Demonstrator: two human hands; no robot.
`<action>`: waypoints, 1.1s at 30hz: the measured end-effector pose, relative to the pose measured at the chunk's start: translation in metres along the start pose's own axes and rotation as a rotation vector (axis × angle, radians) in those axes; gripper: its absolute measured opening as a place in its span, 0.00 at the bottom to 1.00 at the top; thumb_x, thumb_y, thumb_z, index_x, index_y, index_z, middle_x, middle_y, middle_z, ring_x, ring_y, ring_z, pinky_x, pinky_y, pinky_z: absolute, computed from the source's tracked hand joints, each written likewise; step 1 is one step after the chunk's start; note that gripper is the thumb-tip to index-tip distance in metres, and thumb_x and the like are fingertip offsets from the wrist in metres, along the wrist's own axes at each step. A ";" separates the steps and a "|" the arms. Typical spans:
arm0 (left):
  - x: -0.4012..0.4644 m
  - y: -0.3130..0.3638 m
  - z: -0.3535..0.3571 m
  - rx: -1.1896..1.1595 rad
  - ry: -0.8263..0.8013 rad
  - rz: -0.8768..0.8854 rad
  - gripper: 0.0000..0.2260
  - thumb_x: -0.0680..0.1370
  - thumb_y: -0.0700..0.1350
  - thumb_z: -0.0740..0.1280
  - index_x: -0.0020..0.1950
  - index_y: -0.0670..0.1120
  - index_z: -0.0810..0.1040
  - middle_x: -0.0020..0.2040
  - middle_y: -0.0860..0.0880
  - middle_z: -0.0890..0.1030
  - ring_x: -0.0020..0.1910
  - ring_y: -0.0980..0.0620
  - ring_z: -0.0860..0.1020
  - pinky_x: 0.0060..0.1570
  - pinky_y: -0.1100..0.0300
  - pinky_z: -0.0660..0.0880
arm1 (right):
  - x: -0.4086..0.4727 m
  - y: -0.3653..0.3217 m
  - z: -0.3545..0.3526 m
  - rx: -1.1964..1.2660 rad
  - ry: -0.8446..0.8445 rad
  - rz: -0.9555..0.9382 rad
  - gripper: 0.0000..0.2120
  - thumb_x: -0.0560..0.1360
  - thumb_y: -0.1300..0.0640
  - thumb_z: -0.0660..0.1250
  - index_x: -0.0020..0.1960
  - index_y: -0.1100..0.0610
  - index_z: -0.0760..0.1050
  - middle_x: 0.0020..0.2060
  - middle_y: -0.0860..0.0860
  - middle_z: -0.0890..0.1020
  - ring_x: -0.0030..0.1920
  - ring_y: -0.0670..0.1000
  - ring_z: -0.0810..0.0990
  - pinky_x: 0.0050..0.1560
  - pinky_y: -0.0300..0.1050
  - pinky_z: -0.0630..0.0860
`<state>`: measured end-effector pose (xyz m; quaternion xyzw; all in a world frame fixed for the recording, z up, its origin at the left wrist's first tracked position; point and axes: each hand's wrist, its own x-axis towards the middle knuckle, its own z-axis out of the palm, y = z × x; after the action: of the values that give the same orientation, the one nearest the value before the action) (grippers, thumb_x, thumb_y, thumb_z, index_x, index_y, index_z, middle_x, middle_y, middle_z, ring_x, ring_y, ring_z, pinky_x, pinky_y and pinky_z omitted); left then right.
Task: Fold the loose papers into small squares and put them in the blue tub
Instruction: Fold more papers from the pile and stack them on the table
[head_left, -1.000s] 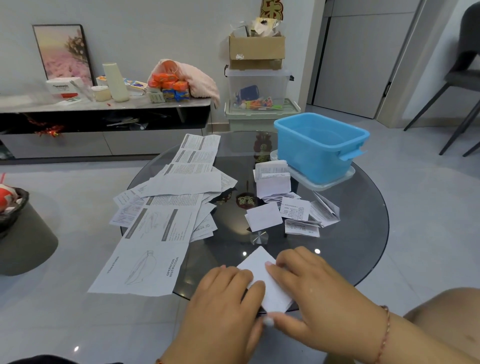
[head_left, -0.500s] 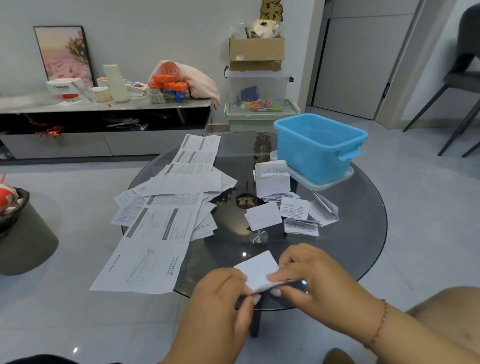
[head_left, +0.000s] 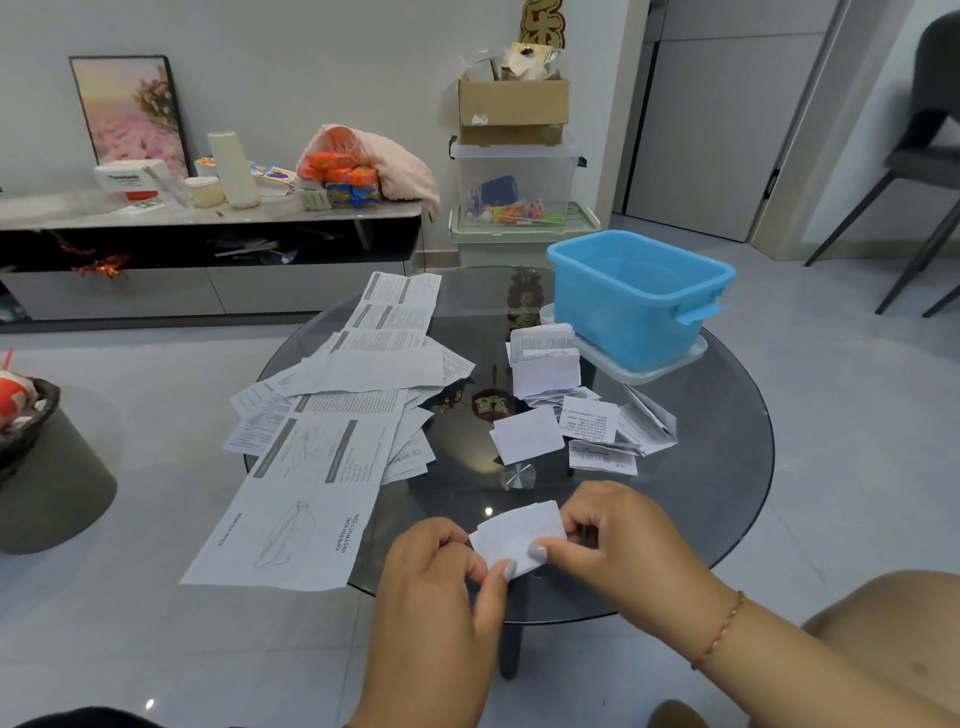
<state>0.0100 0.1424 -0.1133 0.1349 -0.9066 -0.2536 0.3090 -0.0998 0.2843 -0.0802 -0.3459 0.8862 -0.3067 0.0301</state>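
Note:
A small folded white paper (head_left: 519, 532) is lifted just above the near edge of the round glass table (head_left: 727, 467). My left hand (head_left: 436, 613) pinches its lower left corner and my right hand (head_left: 618, 540) pinches its right edge. Loose unfolded sheets (head_left: 322, 447) lie spread over the table's left half, the nearest one overhanging the edge. Several folded squares (head_left: 566, 410) lie in the middle right. The blue tub (head_left: 639, 296) stands on a clear lid at the back right, and I see nothing inside it.
A dark stool with a basket (head_left: 31, 457) stands on the floor at left. A low sideboard (head_left: 208, 244) with clutter and stacked storage boxes (head_left: 514, 176) line the back wall. A chair (head_left: 924, 156) is at far right.
The paper was pressed flat on the table under both hands; both hands have since lifted it and now pinch it at its edges, folded smaller.

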 end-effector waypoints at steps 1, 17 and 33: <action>0.000 0.000 0.000 0.016 0.003 -0.002 0.18 0.65 0.46 0.78 0.29 0.53 0.68 0.39 0.58 0.72 0.40 0.58 0.69 0.37 0.73 0.62 | 0.000 -0.001 0.000 -0.011 -0.003 0.005 0.20 0.69 0.46 0.73 0.27 0.48 0.65 0.30 0.44 0.71 0.35 0.42 0.69 0.35 0.33 0.63; 0.004 0.001 0.000 -0.022 -0.032 -0.132 0.19 0.65 0.45 0.77 0.38 0.57 0.67 0.40 0.61 0.69 0.41 0.56 0.69 0.36 0.69 0.62 | 0.004 -0.007 -0.002 -0.134 -0.033 0.074 0.16 0.69 0.40 0.70 0.35 0.46 0.66 0.37 0.43 0.71 0.43 0.44 0.68 0.38 0.33 0.62; 0.006 -0.014 -0.004 -0.030 -0.054 0.215 0.08 0.68 0.52 0.62 0.41 0.57 0.80 0.44 0.63 0.79 0.49 0.62 0.72 0.47 0.67 0.66 | -0.001 -0.006 0.009 -0.102 -0.003 -0.039 0.15 0.64 0.38 0.68 0.48 0.39 0.71 0.47 0.38 0.69 0.51 0.40 0.64 0.53 0.34 0.61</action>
<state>0.0091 0.1263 -0.1150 0.0255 -0.9199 -0.2362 0.3121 -0.0933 0.2770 -0.0840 -0.3647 0.8937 -0.2611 0.0081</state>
